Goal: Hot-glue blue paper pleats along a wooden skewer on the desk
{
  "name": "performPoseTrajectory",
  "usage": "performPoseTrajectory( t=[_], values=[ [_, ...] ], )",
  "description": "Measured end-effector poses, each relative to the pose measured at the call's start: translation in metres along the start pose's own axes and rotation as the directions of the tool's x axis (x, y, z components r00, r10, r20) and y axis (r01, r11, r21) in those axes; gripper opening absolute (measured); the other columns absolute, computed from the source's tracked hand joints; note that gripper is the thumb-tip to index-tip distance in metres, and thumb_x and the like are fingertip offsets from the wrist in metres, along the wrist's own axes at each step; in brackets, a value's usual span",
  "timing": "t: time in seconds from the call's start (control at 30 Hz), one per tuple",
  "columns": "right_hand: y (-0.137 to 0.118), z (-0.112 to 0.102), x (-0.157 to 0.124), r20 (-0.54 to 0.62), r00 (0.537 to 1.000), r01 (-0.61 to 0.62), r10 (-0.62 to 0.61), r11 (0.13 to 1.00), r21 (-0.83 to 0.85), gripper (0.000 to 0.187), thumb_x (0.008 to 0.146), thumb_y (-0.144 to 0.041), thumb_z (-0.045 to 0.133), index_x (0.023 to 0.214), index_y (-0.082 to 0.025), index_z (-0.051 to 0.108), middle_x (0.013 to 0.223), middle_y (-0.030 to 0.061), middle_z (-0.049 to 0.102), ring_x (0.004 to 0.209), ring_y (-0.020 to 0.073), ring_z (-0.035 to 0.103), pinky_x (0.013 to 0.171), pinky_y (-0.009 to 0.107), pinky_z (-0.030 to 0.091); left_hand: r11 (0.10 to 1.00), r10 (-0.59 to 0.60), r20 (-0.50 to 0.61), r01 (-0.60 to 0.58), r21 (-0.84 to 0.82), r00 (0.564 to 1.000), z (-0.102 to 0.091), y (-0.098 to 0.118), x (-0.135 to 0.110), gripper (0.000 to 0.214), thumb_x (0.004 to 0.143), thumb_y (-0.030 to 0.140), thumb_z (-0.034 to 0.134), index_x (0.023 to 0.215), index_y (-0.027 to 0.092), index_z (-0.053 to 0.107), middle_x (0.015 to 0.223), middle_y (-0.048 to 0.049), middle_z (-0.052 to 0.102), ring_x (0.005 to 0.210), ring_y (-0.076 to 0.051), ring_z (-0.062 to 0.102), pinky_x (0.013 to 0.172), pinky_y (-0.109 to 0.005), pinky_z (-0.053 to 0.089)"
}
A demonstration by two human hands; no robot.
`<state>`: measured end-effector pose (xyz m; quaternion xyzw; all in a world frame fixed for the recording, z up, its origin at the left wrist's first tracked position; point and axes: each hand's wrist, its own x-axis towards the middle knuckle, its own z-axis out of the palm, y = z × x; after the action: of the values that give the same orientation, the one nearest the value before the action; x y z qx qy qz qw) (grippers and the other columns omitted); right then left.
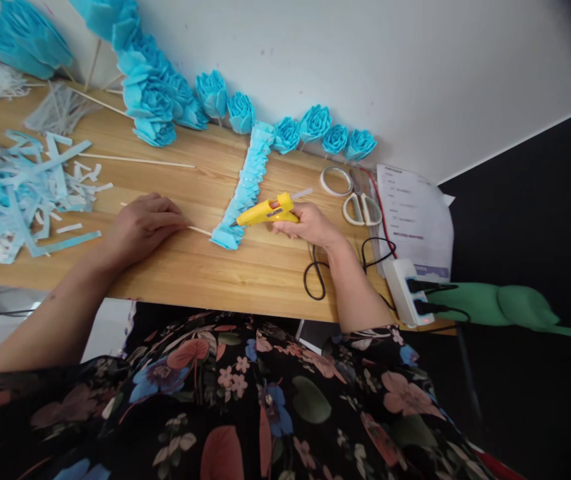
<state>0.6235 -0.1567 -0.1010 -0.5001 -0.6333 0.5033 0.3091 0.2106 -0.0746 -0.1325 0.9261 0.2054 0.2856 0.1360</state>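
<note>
My right hand (310, 223) is closed round a yellow glue gun (267, 211), whose nozzle points left at the near end of a long strip of blue foam petals (246, 187) lying on the wooden table (245, 273). My left hand (140, 223) rests on the table with its fingers pressed on a thin wooden stick (199, 230). The stick's tip reaches the near end of the petal strip. The glue gun's black cord (315, 273) loops behind my right wrist.
Finished blue foam roses (315, 123) line the wall. Blue and white foam offcuts (10, 187) pile at the left. Another loose stick (135, 160) lies behind my left hand. Scissors (362, 207), a tape roll (335, 180), a paper sheet (413, 213) and a power strip (405, 290) sit at the right.
</note>
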Motion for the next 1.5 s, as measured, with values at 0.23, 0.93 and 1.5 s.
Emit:
performPoseTrajectory(
  t=[0.23,0.93,1.5],
  values=[
    [-0.004,-0.002,-0.002,0.023,1.000,-0.007,0.008,0.999,-0.037,0.041,0.089,-0.055,0.091,0.101,-0.018,0.079,0.081,-0.0005,0.074,0.060,0.0104,0.053,0.055,0.026,0.044,0.998,-0.052,0.020,0.053,-0.023,0.998,-0.002,0.002,0.001,0.040,0.125,0.038,0.059,0.106,0.024,0.091,0.102,-0.0100,0.084,0.092,-0.025,0.072,0.085,-0.040,0.055],
    [-0.008,-0.006,-0.005,0.028,1.000,-0.005,0.007,0.997,-0.071,0.041,0.092,-0.055,0.090,0.109,-0.018,0.084,0.084,0.0021,0.078,0.062,0.0126,0.053,0.057,0.028,0.044,0.999,-0.027,0.005,0.027,-0.018,1.000,-0.002,0.004,0.002,0.038,0.125,0.035,0.059,0.108,0.023,0.091,0.102,-0.0096,0.083,0.092,-0.025,0.071,0.085,-0.038,0.055],
    [-0.013,-0.012,-0.010,0.042,0.999,-0.027,0.030,0.997,-0.067,0.040,0.093,-0.054,0.091,0.108,-0.018,0.085,0.082,0.0021,0.078,0.064,0.0136,0.056,0.060,0.028,0.047,1.000,-0.015,-0.003,0.015,-0.013,1.000,-0.002,0.005,0.003,0.038,0.125,0.035,0.059,0.107,0.022,0.090,0.102,-0.0092,0.084,0.092,-0.024,0.072,0.085,-0.039,0.055]
  ],
)
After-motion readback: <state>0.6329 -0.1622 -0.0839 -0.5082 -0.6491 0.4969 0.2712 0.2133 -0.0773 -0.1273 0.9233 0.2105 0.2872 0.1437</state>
